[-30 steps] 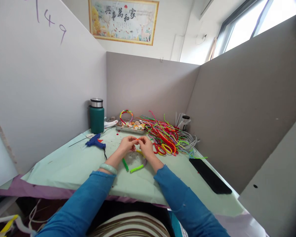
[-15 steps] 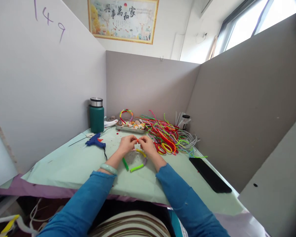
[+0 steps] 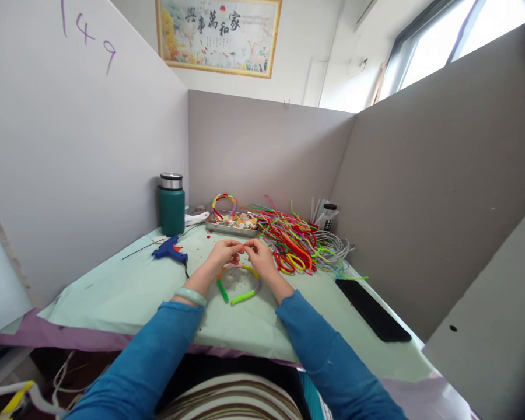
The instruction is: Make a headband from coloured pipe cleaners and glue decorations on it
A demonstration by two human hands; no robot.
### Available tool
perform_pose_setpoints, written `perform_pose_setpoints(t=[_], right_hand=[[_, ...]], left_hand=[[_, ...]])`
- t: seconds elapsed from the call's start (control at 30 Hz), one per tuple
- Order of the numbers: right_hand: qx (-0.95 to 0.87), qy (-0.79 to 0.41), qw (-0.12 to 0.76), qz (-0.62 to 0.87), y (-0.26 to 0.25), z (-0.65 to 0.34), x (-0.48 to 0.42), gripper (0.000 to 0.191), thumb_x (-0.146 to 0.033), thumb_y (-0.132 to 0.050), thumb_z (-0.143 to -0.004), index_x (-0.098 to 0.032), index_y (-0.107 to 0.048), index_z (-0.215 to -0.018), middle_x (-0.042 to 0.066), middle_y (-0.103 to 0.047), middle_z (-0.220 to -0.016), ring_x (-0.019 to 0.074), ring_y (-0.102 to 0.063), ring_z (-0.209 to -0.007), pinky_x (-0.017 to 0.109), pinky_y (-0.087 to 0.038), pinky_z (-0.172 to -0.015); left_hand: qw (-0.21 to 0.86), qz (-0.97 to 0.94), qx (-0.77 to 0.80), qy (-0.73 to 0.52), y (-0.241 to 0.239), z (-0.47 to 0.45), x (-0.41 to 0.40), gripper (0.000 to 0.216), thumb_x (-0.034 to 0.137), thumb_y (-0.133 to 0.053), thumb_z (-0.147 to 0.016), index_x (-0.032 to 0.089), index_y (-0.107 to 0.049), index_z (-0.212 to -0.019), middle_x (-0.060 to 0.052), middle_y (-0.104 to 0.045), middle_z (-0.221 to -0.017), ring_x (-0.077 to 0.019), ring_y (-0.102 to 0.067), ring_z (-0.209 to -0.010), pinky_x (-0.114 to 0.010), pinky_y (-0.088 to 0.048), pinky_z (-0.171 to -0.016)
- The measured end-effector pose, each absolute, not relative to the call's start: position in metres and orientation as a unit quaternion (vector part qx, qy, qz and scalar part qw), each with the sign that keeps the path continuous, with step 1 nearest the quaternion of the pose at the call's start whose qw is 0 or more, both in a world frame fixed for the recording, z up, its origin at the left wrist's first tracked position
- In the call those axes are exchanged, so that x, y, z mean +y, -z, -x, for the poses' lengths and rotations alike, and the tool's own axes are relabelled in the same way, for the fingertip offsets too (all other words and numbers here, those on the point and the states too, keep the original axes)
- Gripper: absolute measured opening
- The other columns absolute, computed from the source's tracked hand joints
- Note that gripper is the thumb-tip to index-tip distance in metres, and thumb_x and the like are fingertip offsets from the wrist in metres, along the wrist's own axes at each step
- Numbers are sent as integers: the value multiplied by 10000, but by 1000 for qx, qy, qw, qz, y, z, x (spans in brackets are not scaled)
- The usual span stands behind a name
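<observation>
My left hand (image 3: 226, 254) and my right hand (image 3: 259, 254) meet at the fingertips above the table. Between them is a small orange piece (image 3: 242, 249), which looks like pipe cleaner; both hands pinch it and the fingers hide most of it. Just below, on the table, lies a headband (image 3: 244, 296) wrapped in pipe cleaner, with green ends and yellow, purple and pink stretches. Part of its upper curve is behind my hands.
A blue glue gun (image 3: 170, 249) and green bottle (image 3: 171, 204) are on the left. Behind my hands stands a metal tray (image 3: 231, 230) of small pieces with another wrapped headband (image 3: 224, 197). On the right lie a heap of pipe cleaners (image 3: 289, 236), scissors (image 3: 292, 263) and a black phone-like slab (image 3: 371, 309).
My left hand has shifted slightly left and its fingers have opened out a little, uncovering more of the headband below. My right hand has barely moved.
</observation>
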State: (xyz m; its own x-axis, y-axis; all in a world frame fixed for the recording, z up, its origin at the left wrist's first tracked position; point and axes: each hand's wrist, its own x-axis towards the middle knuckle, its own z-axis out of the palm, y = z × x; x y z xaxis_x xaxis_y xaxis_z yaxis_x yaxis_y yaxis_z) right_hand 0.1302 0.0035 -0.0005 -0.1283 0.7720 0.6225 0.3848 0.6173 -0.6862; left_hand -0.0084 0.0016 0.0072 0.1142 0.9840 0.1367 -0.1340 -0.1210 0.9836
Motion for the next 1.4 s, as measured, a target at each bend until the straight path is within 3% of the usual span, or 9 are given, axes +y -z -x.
perform_pose_setpoints(t=[0.23,0.43,0.67,0.93,1.4], right_hand=[[-743,-148,533,376,-2,-133,0,153,-285,-475,-788,-188,-592,-778,15,-601,-755,135,-519,-664,244,-404,-618],[-768,-86,536,340,1,-136,0,140,-262,-475,-815,-189,-594,-807,30,-594,-790,150,-531,-737,254,-399,-668],[-793,-34,514,324,1,-139,-1,168,-248,-455,-849,-197,-610,-809,43,-592,-825,159,-533,-797,263,-394,-720],[-785,-26,518,339,-1,-140,-3,166,-273,-462,-853,-199,-610,-869,52,-598,-844,166,-539,-796,273,-402,-714],[-815,37,467,340,-1,-141,-4,232,-287,-405,-897,-214,-624,-867,56,-597,-869,158,-535,-803,258,-388,-729]], left_hand=[[613,-477,388,-495,-3,14,5,259,295,-727,-626,123,-597,-770,36,-525,-502,-69,-489,-427,-246,-484,-526],[643,-472,350,-491,-7,13,2,157,195,-695,-653,104,-590,-726,10,-576,-610,-46,-461,-420,-223,-475,-488],[671,-468,328,-473,-5,18,7,70,148,-644,-685,104,-608,-726,17,-559,-571,-46,-454,-417,-209,-469,-492],[668,-469,326,-477,-1,18,10,121,206,-670,-673,121,-616,-741,32,-517,-516,-59,-450,-415,-272,-510,-578],[662,-478,330,-474,2,21,16,113,199,-674,-649,109,-615,-680,20,-519,-496,-45,-435,-398,-195,-432,-484]])
